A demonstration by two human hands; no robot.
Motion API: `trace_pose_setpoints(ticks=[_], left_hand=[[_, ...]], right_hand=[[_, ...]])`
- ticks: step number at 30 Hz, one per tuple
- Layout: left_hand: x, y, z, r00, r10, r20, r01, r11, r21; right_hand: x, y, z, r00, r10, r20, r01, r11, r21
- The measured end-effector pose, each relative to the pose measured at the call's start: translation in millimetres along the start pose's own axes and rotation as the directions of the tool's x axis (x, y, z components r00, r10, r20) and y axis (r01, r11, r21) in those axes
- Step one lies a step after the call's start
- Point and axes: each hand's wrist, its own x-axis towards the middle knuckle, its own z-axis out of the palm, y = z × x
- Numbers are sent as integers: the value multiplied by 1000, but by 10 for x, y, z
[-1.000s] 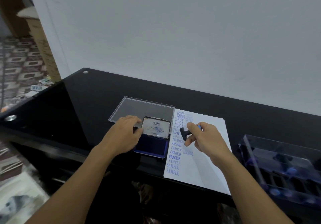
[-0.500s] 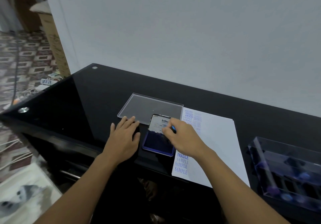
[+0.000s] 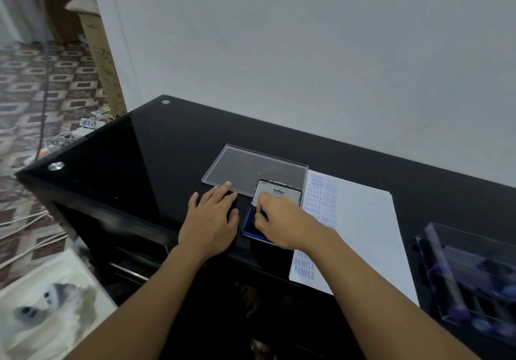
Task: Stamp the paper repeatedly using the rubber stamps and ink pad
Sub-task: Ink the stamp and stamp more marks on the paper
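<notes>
An open ink pad (image 3: pixel 250 227) with a blue pad and a raised metal lid (image 3: pixel 284 192) sits on the black glass table (image 3: pixel 156 158). My right hand (image 3: pixel 282 224) is over the blue pad and grips a rubber stamp (image 3: pixel 263 210), of which only a bit of blue shows between the fingers. My left hand (image 3: pixel 213 218) lies flat on the table just left of the pad, fingers straight. To the right lies the white paper (image 3: pixel 368 220), with columns of blue stamped words down its left side.
A clear plastic lid (image 3: pixel 251 168) lies behind the ink pad. A clear box (image 3: pixel 472 276) holding several more stamps stands at the right edge. The table's front edge runs just below my hands. Cables and a cardboard box are on the floor at left.
My right hand carried the stamp from above the paper leftwards onto the ink pad. My left hand drew back from the pad's lid and now lies flat beside it.
</notes>
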Motion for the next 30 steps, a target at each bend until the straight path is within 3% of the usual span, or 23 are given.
trace_pose_setpoints(ticks=[30], left_hand=[[8,3,23,999,-16,-45,15,1000,-7]], right_hand=[[27,-43,254,974,-44,-222,23,995,-95]])
